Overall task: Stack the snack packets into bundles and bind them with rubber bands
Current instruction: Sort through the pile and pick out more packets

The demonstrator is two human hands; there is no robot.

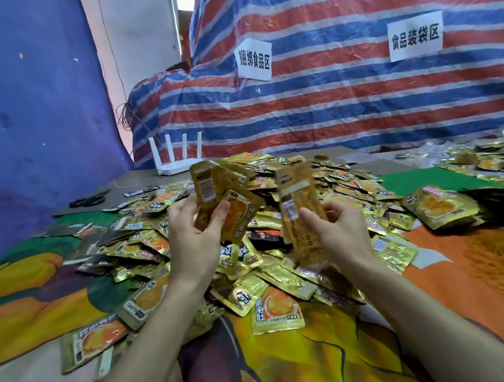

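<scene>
A big heap of gold foil snack packets (253, 271) covers the middle of the colourful cloth. My left hand (193, 237) holds a few packets (226, 199) fanned out above the heap, thumb across their front. My right hand (338, 228) pinches a small upright stack of packets (300, 207), backs with barcodes facing me. The two handfuls are apart, a short gap between them. No rubber band shows in either hand.
A white router (179, 158) with antennas stands at the back of the table, black scissors (88, 200) to its left. A bound-looking bundle (442, 206) and more packets lie at the right. A striped tarp (327, 95) with two paper signs rises behind.
</scene>
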